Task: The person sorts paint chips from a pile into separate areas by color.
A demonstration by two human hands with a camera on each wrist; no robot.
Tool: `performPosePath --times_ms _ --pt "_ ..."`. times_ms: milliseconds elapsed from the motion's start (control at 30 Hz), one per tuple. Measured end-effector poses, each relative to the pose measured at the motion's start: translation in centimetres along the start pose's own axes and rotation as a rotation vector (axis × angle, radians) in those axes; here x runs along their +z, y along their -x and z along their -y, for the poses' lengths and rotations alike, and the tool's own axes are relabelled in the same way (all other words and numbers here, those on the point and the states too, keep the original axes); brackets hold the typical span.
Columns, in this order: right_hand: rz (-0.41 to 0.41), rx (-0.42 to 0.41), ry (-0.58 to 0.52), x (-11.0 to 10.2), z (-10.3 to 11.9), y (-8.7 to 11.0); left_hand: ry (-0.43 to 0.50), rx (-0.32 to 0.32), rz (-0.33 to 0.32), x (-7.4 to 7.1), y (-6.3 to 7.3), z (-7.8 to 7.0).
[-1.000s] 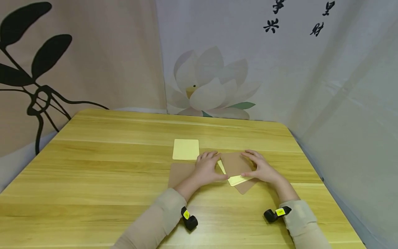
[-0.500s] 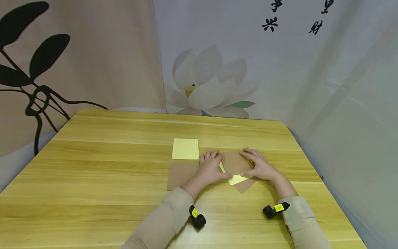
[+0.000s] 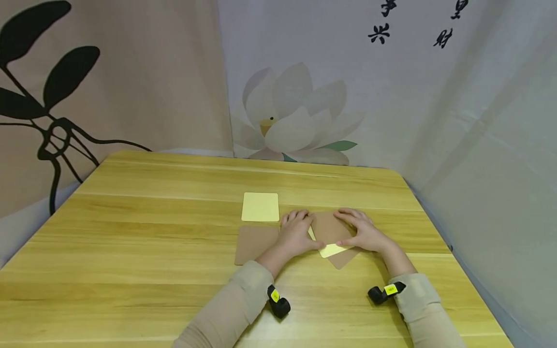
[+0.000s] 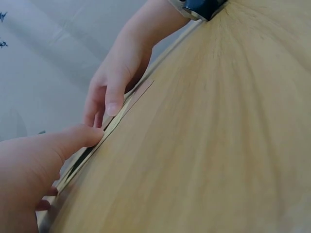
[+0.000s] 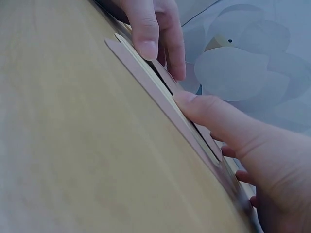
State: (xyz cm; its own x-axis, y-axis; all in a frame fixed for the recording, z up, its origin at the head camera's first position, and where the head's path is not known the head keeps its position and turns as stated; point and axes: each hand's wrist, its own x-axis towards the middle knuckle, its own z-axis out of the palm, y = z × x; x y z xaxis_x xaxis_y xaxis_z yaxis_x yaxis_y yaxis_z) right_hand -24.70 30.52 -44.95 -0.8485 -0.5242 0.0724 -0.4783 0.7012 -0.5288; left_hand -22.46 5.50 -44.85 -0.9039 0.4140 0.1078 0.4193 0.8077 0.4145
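Square cards with rounded corners lie in a loose pile on the table. On top is a brown card, with yellow cards under it and another brown card lowest, turned at an angle. My right hand holds the top brown card, thumb at its near edge and fingers at the far edge. From the left, my left hand grips the yellow cards, its thumb at their near corner. In the right wrist view a dark gap shows between the top brown card and the yellow cards.
To the left of the pile a separate brown card lies flat, partly behind the left hand. Beyond it lies a single yellow card. The wooden table ends at a printed curtain at the back.
My left hand has moved slightly right, closer in on the pile, uncovering more of the separate brown card. The right hand stays almost in place; the pile hardly shifts.
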Motion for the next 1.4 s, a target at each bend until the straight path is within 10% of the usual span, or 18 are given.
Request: performPosePath --times_ms 800,1400 --pt "-0.037 0.025 -0.031 0.3 2.3 0.2 0.055 0.06 -0.049 -0.9 1.0 1.1" --pt "-0.061 -0.079 0.0 2.1 7.4 -0.8 0.11 0.135 -0.092 -3.2 4.0 4.6"
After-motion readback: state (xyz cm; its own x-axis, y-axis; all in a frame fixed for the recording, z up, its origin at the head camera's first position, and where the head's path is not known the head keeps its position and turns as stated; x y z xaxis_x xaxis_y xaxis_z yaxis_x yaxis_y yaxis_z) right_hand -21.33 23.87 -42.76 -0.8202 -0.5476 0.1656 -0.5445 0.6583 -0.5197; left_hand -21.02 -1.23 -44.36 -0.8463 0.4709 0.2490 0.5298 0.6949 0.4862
